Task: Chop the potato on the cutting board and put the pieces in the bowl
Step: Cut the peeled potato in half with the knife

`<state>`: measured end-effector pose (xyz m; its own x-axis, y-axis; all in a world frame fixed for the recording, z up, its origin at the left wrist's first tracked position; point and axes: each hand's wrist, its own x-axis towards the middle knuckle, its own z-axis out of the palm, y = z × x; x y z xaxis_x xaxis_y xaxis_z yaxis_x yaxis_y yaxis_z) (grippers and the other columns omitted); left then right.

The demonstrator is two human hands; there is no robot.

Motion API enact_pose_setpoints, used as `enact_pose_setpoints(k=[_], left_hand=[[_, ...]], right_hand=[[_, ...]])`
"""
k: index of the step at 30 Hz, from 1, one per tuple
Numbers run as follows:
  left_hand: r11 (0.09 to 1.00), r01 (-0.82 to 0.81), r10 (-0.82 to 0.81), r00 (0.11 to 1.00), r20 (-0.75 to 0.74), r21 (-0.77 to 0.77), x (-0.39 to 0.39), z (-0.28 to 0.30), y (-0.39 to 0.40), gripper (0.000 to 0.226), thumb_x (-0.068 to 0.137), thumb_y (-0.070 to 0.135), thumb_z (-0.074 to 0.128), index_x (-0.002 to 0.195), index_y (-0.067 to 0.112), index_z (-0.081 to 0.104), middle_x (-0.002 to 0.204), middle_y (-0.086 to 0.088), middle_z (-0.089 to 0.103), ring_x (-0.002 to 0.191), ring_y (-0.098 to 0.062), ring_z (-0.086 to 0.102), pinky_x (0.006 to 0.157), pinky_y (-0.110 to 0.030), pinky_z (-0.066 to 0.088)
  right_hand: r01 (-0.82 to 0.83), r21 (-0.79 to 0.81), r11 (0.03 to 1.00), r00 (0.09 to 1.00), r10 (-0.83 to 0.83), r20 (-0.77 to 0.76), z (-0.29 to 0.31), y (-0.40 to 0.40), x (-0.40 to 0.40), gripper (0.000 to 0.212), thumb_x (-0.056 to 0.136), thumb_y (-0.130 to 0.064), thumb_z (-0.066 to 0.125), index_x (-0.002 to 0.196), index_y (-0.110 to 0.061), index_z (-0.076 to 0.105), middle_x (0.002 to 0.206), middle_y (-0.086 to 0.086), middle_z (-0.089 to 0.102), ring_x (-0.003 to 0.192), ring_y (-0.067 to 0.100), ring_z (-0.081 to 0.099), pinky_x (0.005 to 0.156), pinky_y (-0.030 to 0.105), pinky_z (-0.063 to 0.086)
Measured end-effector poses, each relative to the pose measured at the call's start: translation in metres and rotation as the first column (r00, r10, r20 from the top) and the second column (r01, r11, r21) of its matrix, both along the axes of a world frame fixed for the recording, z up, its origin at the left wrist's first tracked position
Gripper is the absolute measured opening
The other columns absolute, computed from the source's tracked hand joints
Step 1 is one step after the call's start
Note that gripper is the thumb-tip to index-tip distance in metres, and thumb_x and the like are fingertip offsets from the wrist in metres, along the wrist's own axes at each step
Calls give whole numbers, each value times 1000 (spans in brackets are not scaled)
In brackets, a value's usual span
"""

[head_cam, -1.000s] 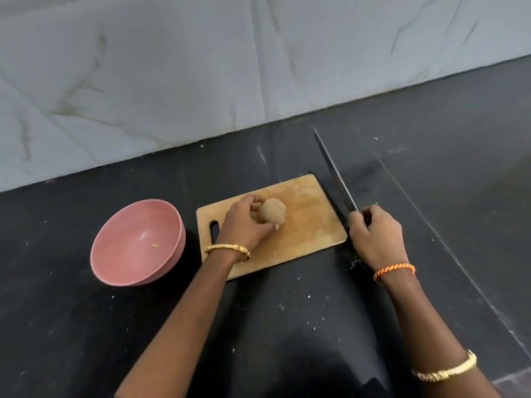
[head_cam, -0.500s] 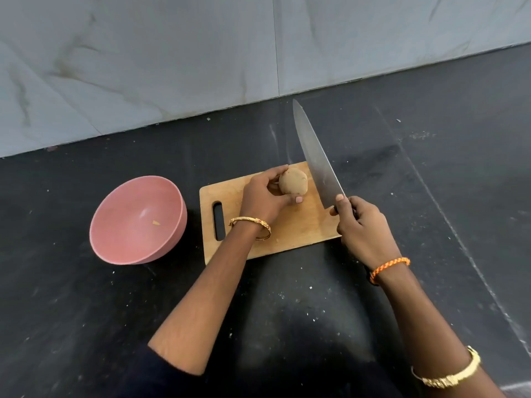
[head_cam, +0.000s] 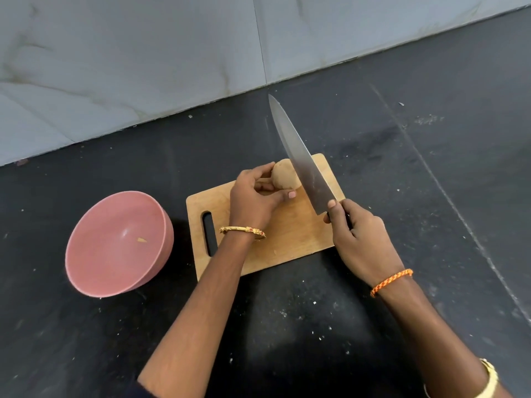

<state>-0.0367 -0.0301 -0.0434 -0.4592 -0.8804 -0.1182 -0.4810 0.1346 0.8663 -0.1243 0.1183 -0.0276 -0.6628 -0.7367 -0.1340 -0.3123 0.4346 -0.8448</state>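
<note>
Since half a second ago, swung closer: one long steel chef's knife [head_cam: 298,156], blade now against one round brown potato [head_cam: 284,175]. Right hand [head_cam: 359,239] in closed grip on handle. Left hand [head_cam: 255,196] gripping potato on one wooden cutting board [head_cam: 290,239]. Left of that grip on black tabletop [head_cam: 287,326], one pink bowl [head_cam: 115,242].

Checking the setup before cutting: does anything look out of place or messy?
Mostly fine. The pink bowl holds one small tan scrap, and pale crumbs speckle the black counter near the cutting board.
</note>
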Motion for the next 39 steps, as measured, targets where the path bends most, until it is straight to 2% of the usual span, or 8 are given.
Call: enact_pose_setpoints(k=[6, 15, 19, 25, 28, 32, 35, 39], left_hand=[[1000, 9, -9, 1000, 8, 7, 1, 1, 0, 67, 61, 18, 85, 122, 20, 59, 109, 1, 65, 90, -7, 63, 73, -12, 48], [994, 83, -77, 994, 73, -72, 13, 9, 16, 57, 65, 22, 83, 117, 18, 60, 105, 0, 62, 81, -12, 61, 74, -20, 51], [991, 99, -92, 993, 76, -90, 19, 10, 21, 59, 66, 20, 82, 120, 16, 58, 107, 1, 56, 84, -12, 60, 72, -14, 48], [981, 127, -114, 989, 94, -146, 18, 9, 20, 60, 67, 21, 81, 123, 13, 59, 104, -1, 56, 87, -14, 60, 76, -18, 49], [980, 136, -122, 987, 103, -143, 20, 7, 17, 61, 69, 22, 80, 125, 13, 57, 100, 1, 54, 86, -12, 56, 71, -9, 44], [978, 152, -138, 985, 102, -145, 21, 6, 15, 62, 71, 22, 78, 127, 12, 55, 99, 0, 53, 86, -9, 51, 68, -7, 41], [974, 159, -144, 984, 102, -159, 21, 5, 14, 60, 71, 23, 78, 126, 11, 56, 99, -2, 53, 88, -11, 52, 72, -10, 42], [969, 177, -160, 981, 109, -171, 22, 6, 13, 59, 72, 23, 77, 126, 10, 56, 99, -4, 53, 90, -16, 53, 80, -23, 46]], right_hand=[[-11, 14, 1000, 1000, 11, -21, 1, -1, 6, 41, 98, -36, 37, 84, -3, 57, 52, 4, 43, 41, 10, 34, 43, 19, 34], [-53, 89, 995, 996, 58, -61, 8, 10, 14, 37, 99, -37, 35, 89, -10, 57, 55, 3, 48, 45, 12, 40, 40, 18, 32], [-67, 91, 994, 996, 72, -55, 12, 14, 23, 34, 99, -35, 35, 88, -11, 56, 53, -1, 46, 41, 10, 38, 39, 18, 35], [-58, 114, 992, 994, 68, -87, 9, 7, 35, 29, 101, -31, 32, 74, -19, 38, 52, 0, 43, 41, 12, 38, 39, 19, 29], [-63, 140, 988, 994, 76, -84, 10, 1, 38, 30, 101, -31, 30, 76, -16, 37, 57, 3, 46, 46, 16, 42, 47, 28, 33], [-49, 178, 983, 988, 74, -136, 11, -3, 42, 28, 100, -32, 29, 82, -13, 39, 60, 6, 49, 53, 24, 49, 53, 35, 40], [-56, 203, 978, 982, 90, -163, 12, -7, 43, 28, 101, -31, 28, 83, -13, 39, 60, 4, 48, 52, 21, 47, 51, 32, 36], [-73, 241, 968, 975, 120, -189, 17, -9, 42, 27, 101, -31, 27, 84, -14, 38, 62, 4, 46, 53, 20, 45, 51, 32, 32]])
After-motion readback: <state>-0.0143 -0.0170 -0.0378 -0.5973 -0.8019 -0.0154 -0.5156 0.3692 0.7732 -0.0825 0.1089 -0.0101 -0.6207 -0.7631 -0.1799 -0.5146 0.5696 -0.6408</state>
